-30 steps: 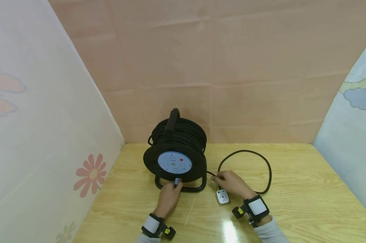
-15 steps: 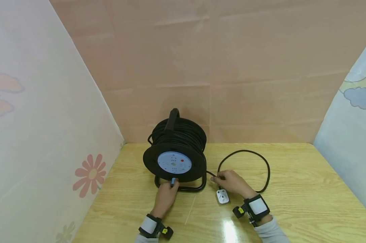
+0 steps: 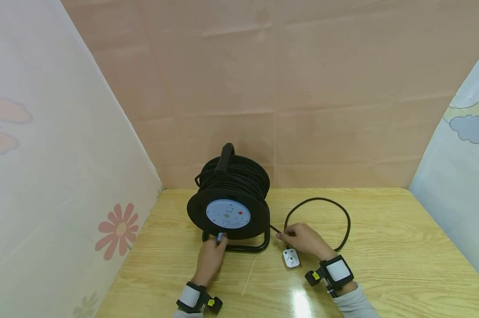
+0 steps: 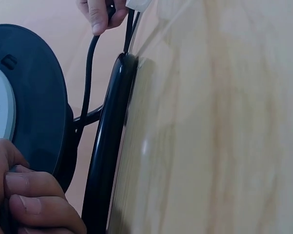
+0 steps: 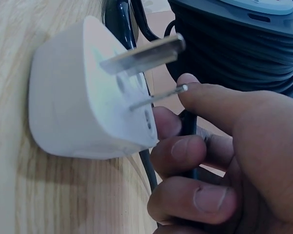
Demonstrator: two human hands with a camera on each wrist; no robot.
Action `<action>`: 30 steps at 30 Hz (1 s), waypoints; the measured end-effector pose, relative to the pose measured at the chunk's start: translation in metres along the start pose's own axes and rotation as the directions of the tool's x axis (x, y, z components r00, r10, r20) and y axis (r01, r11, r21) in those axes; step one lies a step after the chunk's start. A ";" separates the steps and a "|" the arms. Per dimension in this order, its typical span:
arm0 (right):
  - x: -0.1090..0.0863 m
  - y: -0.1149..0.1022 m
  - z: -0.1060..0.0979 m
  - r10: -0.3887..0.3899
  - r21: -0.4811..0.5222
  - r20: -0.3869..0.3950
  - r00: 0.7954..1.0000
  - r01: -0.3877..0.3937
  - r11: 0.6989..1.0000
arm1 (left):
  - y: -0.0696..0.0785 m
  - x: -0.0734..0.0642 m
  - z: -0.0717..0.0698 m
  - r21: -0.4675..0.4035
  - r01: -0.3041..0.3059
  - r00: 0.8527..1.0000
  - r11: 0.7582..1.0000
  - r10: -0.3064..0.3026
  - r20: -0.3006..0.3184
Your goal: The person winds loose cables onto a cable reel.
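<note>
A black cable reel (image 3: 199,211) stands on the table, wound with black cable and fronted by a pale socket panel (image 3: 217,217) with a red switch. My left hand (image 3: 211,258) grips the blue-grey crank knob (image 3: 219,237) low on its front disc; in the left wrist view curled fingers (image 4: 36,200) mostly hide the knob. Right of the reel, my right hand (image 3: 306,240) holds the black cable (image 4: 88,73) between thumb and curled fingers. Just beside that hand lies a white plug (image 5: 63,92), metal pins exposed. The cable also forms a loose loop behind the right hand.
The reel's black tubular stand (image 4: 105,141) rests on the wooden table (image 3: 402,247). Its carrying handle (image 3: 225,159) rises at the top. A brown papered wall (image 3: 323,110) is behind, with patterned walls on both sides.
My left hand and the crank knob have moved left along the disc's bottom. The socket panel has turned slightly clockwise. The cable loop has shrunk a little; the right hand is nearly still.
</note>
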State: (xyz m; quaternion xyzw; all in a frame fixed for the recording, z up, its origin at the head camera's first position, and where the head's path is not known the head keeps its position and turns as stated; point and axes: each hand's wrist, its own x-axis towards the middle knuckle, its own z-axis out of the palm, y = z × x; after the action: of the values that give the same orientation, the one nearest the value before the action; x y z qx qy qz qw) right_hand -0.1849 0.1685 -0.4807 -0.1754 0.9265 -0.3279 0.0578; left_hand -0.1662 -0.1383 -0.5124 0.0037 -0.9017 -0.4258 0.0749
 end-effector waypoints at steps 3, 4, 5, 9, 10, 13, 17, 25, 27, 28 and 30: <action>-0.001 0.000 -0.001 0.001 0.004 0.001 1.000 -0.001 1.000 | -0.002 0.001 -0.002 -0.009 0.025 1.000 1.000 -0.025 -0.007; -0.002 0.000 -0.001 0.001 0.008 0.001 1.000 -0.001 1.000 | -0.001 0.001 -0.003 -0.011 0.034 0.999 0.999 -0.034 -0.012; -0.002 0.000 -0.001 0.002 0.010 0.003 1.000 -0.002 1.000 | -0.001 0.001 -0.004 -0.012 0.043 0.999 0.999 -0.044 -0.015; -0.002 0.001 -0.001 -0.002 0.013 0.006 1.000 0.002 1.000 | 0.001 0.002 -0.009 -0.022 0.056 0.998 0.998 -0.057 -0.028; -0.002 0.002 -0.001 -0.001 0.013 0.007 1.000 0.001 1.000 | 0.001 0.002 -0.010 -0.027 0.056 0.998 0.998 -0.056 -0.030; -0.001 0.003 -0.001 0.003 0.011 0.008 1.000 -0.003 1.000 | 0.002 0.002 -0.014 -0.044 0.049 0.998 0.998 -0.051 -0.038; -0.001 0.004 -0.001 0.009 0.018 0.008 1.000 -0.009 1.000 | 0.002 0.002 -0.018 -0.057 0.044 0.997 0.997 -0.047 -0.055; 0.000 0.005 0.000 0.035 0.012 -0.001 0.999 -0.034 0.999 | 0.000 0.004 -0.024 -0.098 0.063 0.996 0.993 -0.069 -0.064; 0.000 0.004 -0.001 0.031 0.007 -0.009 0.999 -0.031 0.999 | 0.000 0.004 -0.026 -0.109 0.075 0.995 0.991 -0.082 -0.062; -0.001 0.004 -0.001 0.030 0.004 -0.013 0.999 -0.030 1.000 | 0.000 0.004 -0.027 -0.116 0.084 0.994 0.990 -0.091 -0.062; -0.001 0.003 -0.001 0.027 0.004 -0.018 0.999 -0.027 1.000 | 0.000 0.005 -0.029 -0.121 0.098 0.992 0.988 -0.107 -0.067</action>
State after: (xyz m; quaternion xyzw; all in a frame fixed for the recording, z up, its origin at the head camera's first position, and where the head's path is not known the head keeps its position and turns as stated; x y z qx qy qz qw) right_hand -0.1853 0.1719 -0.4819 -0.1598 0.9287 -0.3303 0.0539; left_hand -0.1667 -0.1609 -0.4930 0.0613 -0.8704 -0.4809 0.0862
